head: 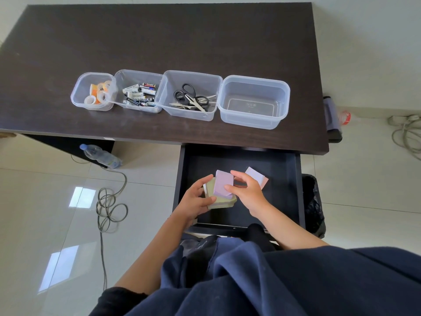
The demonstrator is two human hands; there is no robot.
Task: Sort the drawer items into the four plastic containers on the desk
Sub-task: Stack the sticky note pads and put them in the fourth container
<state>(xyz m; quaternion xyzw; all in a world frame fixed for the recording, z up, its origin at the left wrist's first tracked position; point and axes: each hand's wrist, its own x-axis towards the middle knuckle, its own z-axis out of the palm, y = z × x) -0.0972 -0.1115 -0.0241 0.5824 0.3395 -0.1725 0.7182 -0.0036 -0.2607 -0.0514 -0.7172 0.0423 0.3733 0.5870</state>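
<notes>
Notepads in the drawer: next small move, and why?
Probably set the purple pad in the right hand squarely on the green stack in the left hand, then lift it to the empty container; the other three hold tape, batteries and scissors.

Bare forearms, black sleeve (120,299) pushed up the left arm, navy garment (284,281) below.

Four clear plastic containers (254,101) stand on one desk (159,42): one with tape rolls (98,93), one with batteries (140,94), one with scissors (191,98), one empty. One open drawer (282,179) holds several sticky-note pads (224,184); exact count unclear. Two hands; one floor bottle (100,155).
</notes>
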